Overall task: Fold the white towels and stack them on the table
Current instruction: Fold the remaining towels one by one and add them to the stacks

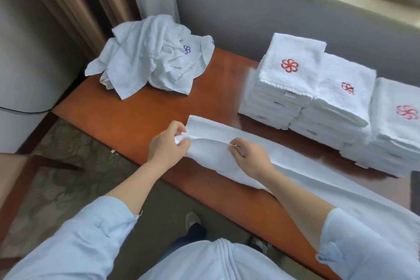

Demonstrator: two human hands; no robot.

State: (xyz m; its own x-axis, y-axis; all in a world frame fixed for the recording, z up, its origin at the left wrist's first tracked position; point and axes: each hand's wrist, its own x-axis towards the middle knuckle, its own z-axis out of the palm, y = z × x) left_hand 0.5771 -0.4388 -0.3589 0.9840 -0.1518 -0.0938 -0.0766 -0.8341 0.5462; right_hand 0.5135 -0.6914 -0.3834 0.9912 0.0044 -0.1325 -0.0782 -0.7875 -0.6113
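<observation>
Fingers and thumb of your left hand pinch the end of the long white towel lying along the orange-brown table; your right hand pinches its fold nearby.

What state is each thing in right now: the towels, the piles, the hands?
Long towel: laid out as a strip on the table, being folded.
Left hand: pinches the towel's end.
Right hand: pinches its upper edge.
Crumpled heap: unfolded.
Three stacks: folded, side by side.

Nubby white terry towel lies on glossy wooden table.
</observation>
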